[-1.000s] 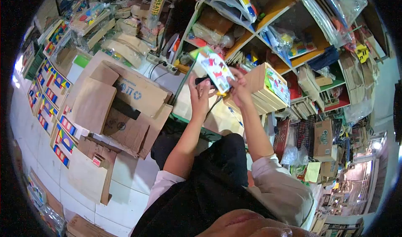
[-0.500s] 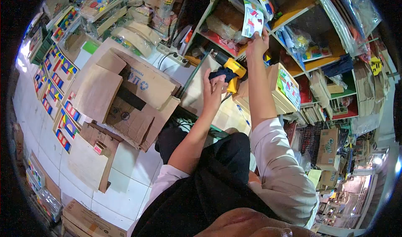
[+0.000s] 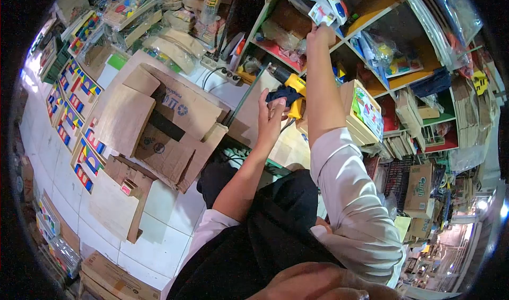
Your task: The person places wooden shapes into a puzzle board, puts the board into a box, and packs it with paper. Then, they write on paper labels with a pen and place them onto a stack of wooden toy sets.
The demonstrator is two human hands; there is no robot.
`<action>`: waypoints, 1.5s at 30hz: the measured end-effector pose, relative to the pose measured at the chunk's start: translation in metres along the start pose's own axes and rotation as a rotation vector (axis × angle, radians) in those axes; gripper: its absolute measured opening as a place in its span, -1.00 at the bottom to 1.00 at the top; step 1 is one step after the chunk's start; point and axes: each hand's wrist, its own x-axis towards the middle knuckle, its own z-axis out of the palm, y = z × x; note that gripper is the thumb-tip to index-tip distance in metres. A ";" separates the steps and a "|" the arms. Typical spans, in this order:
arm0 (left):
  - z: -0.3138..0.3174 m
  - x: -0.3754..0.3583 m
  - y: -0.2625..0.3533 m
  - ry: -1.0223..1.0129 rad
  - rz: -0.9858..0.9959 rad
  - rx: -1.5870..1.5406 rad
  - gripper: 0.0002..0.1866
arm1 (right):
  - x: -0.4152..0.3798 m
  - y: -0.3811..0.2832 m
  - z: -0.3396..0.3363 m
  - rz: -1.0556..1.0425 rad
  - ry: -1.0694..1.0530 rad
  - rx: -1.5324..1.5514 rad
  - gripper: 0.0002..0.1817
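Observation:
My right hand (image 3: 321, 35) is stretched up to the shelf unit, its fingers closed on a small printed sheet (image 3: 322, 14) with a colourful picture. The sheet overlaps the upper cubbyhole, beside a blue-and-white plastic pack (image 3: 333, 2). My left hand (image 3: 272, 114) is over the low worktop, with its fingers bent around a bunched dark blue cloth (image 3: 283, 94). Right by the cloth lies a yellow heat gun (image 3: 296, 82), its nozzle toward the upper left. Beyond my right forearm is a stack of wooden boxes (image 3: 363, 114) with a printed picture on top.
An open cardboard box (image 3: 169, 157) stands on the tiled floor to the left, with a wooden board (image 3: 124, 119) leaning on it. Colourful block sets (image 3: 87, 157) lie farther left. A power strip (image 3: 225, 72) sits behind the worktop (image 3: 244, 125). Packed shelves (image 3: 371, 24) rise at the right.
My right hand has moved up with the printed sheet, which now shows smaller and tilted. My left hand stays near the same spot by the heat gun.

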 end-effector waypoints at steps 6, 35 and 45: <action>0.000 0.001 0.002 -0.011 -0.018 0.009 -0.38 | 0.027 -0.018 -0.003 0.074 -0.086 -0.095 -0.75; 0.005 0.021 -0.001 0.075 0.192 -0.196 -0.47 | -0.129 -0.089 -0.143 0.509 -1.071 -1.181 -0.83; -0.021 0.028 -0.003 0.131 0.133 -0.015 -0.51 | 0.022 -0.082 0.038 -1.318 -0.661 -1.866 -0.25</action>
